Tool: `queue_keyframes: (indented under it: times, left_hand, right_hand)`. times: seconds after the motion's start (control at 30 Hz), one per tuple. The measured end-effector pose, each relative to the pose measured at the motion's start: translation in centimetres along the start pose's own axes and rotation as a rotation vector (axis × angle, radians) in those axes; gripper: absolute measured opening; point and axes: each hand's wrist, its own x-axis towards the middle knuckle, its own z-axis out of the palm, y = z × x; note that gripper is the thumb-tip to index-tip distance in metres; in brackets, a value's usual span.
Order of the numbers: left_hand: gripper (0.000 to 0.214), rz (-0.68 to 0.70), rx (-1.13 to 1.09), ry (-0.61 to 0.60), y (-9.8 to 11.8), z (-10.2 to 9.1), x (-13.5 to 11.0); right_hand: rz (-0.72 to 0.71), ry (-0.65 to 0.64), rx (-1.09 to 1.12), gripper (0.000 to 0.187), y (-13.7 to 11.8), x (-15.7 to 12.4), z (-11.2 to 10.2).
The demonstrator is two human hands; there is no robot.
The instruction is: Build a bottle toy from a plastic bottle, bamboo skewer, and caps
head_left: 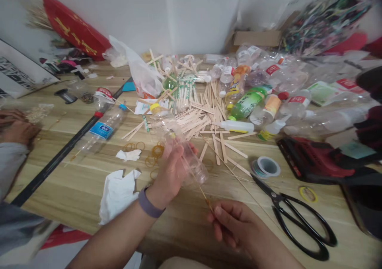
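Left: a blue-labelled bottle (103,130). Near centre: the person's left hand (170,169), fingers wrapped around a yellow-capped clear bottle (170,125) above the table (76,189); beside it, the right hand (232,223), thumb and fingertips pinched on a thin stick (205,196) at the bottle's base. Right: black scissors (277,198).

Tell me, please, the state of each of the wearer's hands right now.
Left hand: closed around a clear, long plastic bottle with a yellow cap.
Right hand: closed, pinching a thin, straight, yellow-brown stick; its material is unclear.
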Motion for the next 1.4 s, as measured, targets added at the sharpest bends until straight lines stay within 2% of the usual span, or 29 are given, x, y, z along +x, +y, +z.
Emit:
queue_keyframes:
  times: [0.1, 0.27, 0.43, 0.5, 0.6, 0.67, 0.77, 0.93, 1.13, 1.3, 1.4]
  left_hand:
    - [0.038, 0.004, 0.007, -0.006, -0.2, 0.0, 0.0]
    - [0.040, 0.003, 0.014, -0.024, -0.3, -0.2, -0.1]
    - [0.043, -0.012, 0.017, -0.035, -0.3, -0.2, -0.3]
    - [0.043, -0.010, 0.008, -0.039, -0.2, -0.1, -0.3]
    - [0.043, -0.011, -0.012, -0.032, -0.2, -0.1, -0.3]
    - [0.045, -0.018, -0.020, -0.029, -0.2, -0.1, -0.2]
    - [0.044, -0.019, -0.013, -0.046, -0.2, -0.1, -0.3]
    - [0.041, -0.016, 0.001, -0.058, -0.2, 0.0, -0.3]
    - [0.043, -0.040, 0.017, -0.052, -0.2, 0.2, -0.6]
    - [0.044, -0.047, 0.034, -0.049, -0.2, 0.2, -0.7]
    - [0.044, -0.047, 0.033, -0.037, -0.3, 0.1, -0.7]
  right_hand:
    - [0.027, -0.021, 0.068, 0.074, 1.3, 0.9, -0.4]
    - [-0.047, -0.093, 0.111, 0.070, 3.6, 1.9, -0.9]
    - [-0.080, -0.035, 0.128, 0.070, 2.6, 1.1, -0.6]
    - [-0.096, -0.050, 0.136, 0.072, 2.4, 0.9, -0.5]
    - [-0.042, -0.099, 0.156, 0.075, 2.4, 0.9, -0.4]
    - [0.007, -0.082, 0.188, 0.079, 2.5, 0.9, -0.2]
    - [0.038, -0.044, 0.230, 0.076, 2.3, 0.7, -0.1]
    - [0.062, -0.078, 0.207, 0.073, 2.1, 0.5, -0.2]
    - [-0.011, -0.092, 0.160, 0.072, 3.4, 1.2, -0.9]
    - [-0.095, -0.166, 0.164, 0.073, 4.4, 2.0, -1.1]
    - [-0.069, -0.188, 0.148, 0.075, 4.4, 1.8, -0.8]
